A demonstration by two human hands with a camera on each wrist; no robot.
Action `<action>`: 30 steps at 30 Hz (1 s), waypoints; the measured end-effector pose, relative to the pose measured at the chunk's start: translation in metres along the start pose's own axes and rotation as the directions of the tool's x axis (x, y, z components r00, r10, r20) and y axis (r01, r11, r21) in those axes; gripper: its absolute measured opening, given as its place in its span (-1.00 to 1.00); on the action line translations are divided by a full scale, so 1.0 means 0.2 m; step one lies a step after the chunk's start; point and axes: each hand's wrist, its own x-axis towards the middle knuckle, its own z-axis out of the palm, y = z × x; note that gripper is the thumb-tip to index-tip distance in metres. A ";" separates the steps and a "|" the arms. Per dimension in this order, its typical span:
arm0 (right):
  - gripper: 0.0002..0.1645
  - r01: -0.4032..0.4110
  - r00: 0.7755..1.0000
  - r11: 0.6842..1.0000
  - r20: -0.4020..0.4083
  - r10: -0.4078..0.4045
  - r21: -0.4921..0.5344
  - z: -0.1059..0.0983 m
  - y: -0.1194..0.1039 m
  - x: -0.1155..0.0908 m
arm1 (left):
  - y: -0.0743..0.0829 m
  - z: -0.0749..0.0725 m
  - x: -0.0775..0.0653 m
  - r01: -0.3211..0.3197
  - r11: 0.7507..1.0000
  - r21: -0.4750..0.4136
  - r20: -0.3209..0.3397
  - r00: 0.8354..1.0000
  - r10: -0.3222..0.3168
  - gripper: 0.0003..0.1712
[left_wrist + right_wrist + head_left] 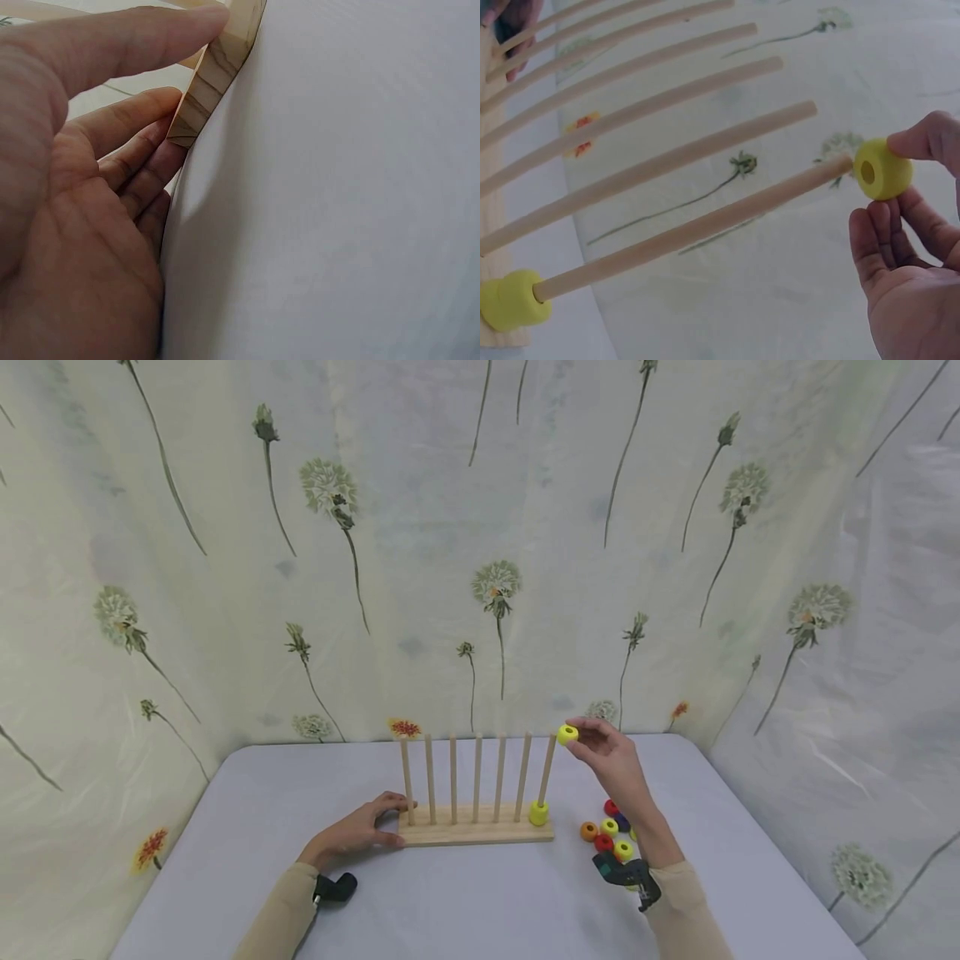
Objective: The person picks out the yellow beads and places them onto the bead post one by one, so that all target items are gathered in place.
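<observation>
My right hand pinches a yellow bead between thumb and fingers. The bead's hole faces the tip of the rightmost wooden peg, right at its end. Low on that peg, yellow beads sit stacked against the base. The wooden peg rack has a row of several upright pegs on a flat base. At its left end, my left hand grips the base, thumb along the front edge and fingers at the back. The left wrist view shows the thumb and fingertips against the base's end.
Right of the rack lies a loose group of beads: an orange bead, a red bead, a yellow bead and others, partly hidden by the right wrist. A white cloth covers the table; a flowered curtain hangs behind it.
</observation>
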 end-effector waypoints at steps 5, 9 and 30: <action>-0.48 -0.013 1.000 1.000 -0.004 0.013 -0.005 0.01 0.00 0.03 | 0.00 0.00 0.00 -0.023 0.999 0.024 0.001 1.000 0.023 -0.22; -0.48 -0.008 1.000 1.000 -0.002 0.008 -0.014 0.01 0.01 0.05 | 0.00 0.00 0.00 -0.027 0.999 0.034 0.002 1.000 0.027 -0.22; -0.49 -0.004 1.000 1.000 0.024 0.004 0.005 0.06 0.02 0.06 | -0.01 -0.01 0.00 -0.050 0.998 0.046 0.004 0.999 0.050 -0.22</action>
